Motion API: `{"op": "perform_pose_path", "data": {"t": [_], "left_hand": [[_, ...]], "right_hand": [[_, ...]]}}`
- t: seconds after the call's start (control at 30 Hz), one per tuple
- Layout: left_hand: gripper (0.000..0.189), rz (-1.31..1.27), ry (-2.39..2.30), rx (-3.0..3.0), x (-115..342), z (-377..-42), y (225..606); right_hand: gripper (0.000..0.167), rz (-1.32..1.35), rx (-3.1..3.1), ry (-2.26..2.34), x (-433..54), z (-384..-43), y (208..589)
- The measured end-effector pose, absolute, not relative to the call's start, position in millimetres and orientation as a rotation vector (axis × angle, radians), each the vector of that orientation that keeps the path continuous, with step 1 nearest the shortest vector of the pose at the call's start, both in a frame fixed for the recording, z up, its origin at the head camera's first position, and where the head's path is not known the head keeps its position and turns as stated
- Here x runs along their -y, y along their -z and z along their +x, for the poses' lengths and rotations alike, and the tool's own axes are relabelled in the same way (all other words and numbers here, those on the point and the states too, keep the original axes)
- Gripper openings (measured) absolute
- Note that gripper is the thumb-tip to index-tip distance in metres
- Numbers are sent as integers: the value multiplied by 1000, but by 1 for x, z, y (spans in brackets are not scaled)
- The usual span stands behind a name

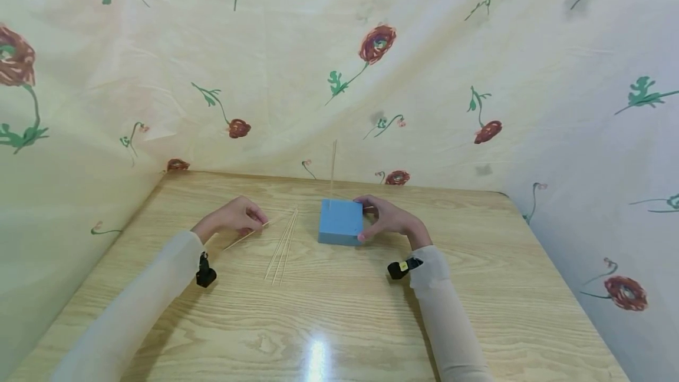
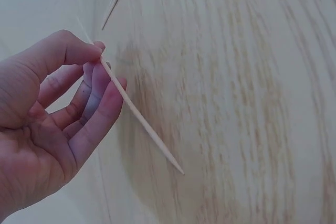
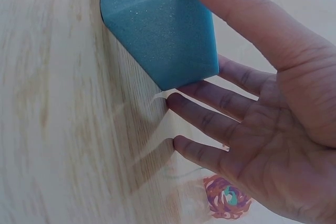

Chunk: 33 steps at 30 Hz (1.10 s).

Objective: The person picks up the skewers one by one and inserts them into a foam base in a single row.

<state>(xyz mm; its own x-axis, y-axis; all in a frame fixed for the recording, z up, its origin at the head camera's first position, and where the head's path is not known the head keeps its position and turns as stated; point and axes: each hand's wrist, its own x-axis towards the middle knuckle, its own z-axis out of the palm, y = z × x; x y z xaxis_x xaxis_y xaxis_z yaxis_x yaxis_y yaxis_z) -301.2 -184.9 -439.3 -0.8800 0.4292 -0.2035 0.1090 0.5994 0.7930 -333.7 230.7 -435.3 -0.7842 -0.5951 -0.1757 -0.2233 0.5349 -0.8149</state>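
A blue foam block (image 1: 341,221) sits on the table, with a thin wooden skewer (image 1: 333,170) standing upright from its left rear part. My right hand (image 1: 391,220) holds the block at its right side. In the right wrist view the thumb lies over the block's (image 3: 160,40) near face and some fingers reach behind it. Left of the block, my left hand (image 1: 237,217) pinches another pointed skewer (image 2: 144,121) between thumb and fingertips, its tip slanting down toward me. Between hand and block lie several loose skewers (image 1: 282,246), fanned out on the wood.
The wood-grain table (image 1: 254,335) meets a floral cloth (image 1: 297,75) hung behind it and along both sides. A black wrist camera (image 1: 205,273) is strapped to the left sleeve, and another camera (image 1: 399,269) to the right.
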Motion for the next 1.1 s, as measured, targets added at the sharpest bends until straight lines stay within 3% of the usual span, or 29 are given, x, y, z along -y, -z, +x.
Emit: {"op": "perform_pose_path", "data": {"t": [1.1], "left_hand": [[40,458,-1555,-2299,174,-305,404]], "right_hand": [[95,-665,-2332,1170,-232,-335,437]]}}
